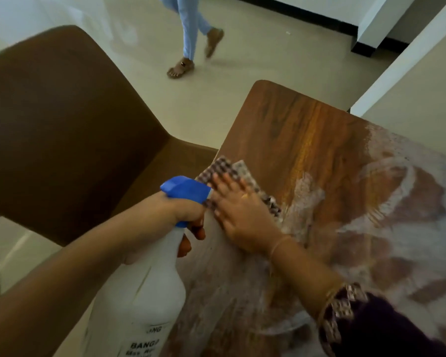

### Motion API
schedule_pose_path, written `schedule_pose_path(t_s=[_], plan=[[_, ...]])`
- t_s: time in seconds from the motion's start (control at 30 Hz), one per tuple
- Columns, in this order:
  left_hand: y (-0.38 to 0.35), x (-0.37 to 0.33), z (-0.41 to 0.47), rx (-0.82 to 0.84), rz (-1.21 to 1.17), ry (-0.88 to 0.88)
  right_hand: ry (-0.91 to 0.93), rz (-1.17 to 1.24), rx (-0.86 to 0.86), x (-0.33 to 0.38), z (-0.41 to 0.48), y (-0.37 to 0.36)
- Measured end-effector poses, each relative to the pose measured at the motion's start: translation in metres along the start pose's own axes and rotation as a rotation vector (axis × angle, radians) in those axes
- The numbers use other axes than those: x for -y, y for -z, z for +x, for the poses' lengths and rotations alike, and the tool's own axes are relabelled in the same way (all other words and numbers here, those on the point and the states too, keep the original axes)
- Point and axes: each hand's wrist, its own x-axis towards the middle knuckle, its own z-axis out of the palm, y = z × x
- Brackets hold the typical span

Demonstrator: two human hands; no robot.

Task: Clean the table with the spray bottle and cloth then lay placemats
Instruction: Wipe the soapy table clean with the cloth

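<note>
My left hand (183,215) grips the neck of a white spray bottle (144,287) with a blue trigger head, held just off the table's left edge. My right hand (238,215) lies flat with straight fingers on a checked cloth (232,173), pressing it onto the wooden table (294,135) near that left edge. White foamy smears cover the near and right parts of the tabletop; the far left part looks dry.
A brown chair (62,124) stands close to the table's left side. A person in light blue trousers and sandals (191,34) walks across the tiled floor beyond. A white wall (410,86) runs along the table's right side.
</note>
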Motion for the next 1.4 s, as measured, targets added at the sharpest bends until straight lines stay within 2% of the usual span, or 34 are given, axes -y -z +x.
schedule_pose_path(t_s=[0.13, 0.23, 0.3, 0.43, 0.5, 0.57, 0.7, 0.8, 0.9, 1.0, 1.13, 1.2, 1.3, 1.4], plan=[[-0.003, 0.019, 0.000, 0.019, 0.005, -0.032, 0.022, -0.044, 0.050, 0.029, -0.055, -0.015], [0.000, 0.030, -0.005, 0.085, 0.014, -0.059, 0.018, -0.001, 0.111, 0.007, -0.071, -0.007], [0.001, 0.035, -0.013, 0.125, 0.026, -0.077, -0.122, -0.013, 0.090, -0.029, -0.072, -0.001], [-0.010, 0.044, -0.029, 0.126, 0.005, -0.122, -0.583, -0.008, -0.039, -0.088, -0.062, 0.011], [-0.021, 0.045, -0.042, 0.099, -0.032, -0.144, -0.659, -0.002, -0.059, -0.080, -0.052, 0.012], [-0.034, 0.043, -0.056, 0.097, -0.072, -0.183, -0.579, 0.017, -0.087, -0.050, -0.054, 0.009], [-0.064, 0.043, -0.074, 0.027, -0.161, -0.201, -0.204, 0.012, 0.003, 0.021, -0.096, -0.010], [-0.081, 0.044, -0.082, -0.104, -0.220, -0.198, -0.095, 0.015, 0.081, 0.019, -0.125, -0.013], [-0.087, 0.050, -0.090, -0.206, -0.244, -0.228, -0.142, -0.002, 0.046, -0.022, -0.131, -0.001], [-0.087, 0.060, -0.101, -0.208, -0.244, -0.204, -0.351, -0.008, 0.034, -0.052, -0.127, 0.007], [-0.094, 0.081, -0.112, -0.193, -0.226, -0.166, -0.500, -0.007, -0.015, -0.038, -0.108, 0.005], [-0.100, 0.090, -0.118, -0.197, -0.242, -0.143, -0.429, 0.002, -0.025, -0.013, -0.106, 0.000], [-0.107, 0.102, -0.121, -0.237, -0.266, -0.121, -0.221, -0.007, -0.017, 0.038, -0.124, -0.013], [-0.113, 0.110, -0.125, -0.293, -0.290, -0.148, -0.176, 0.049, -0.004, 0.061, -0.145, -0.022]])
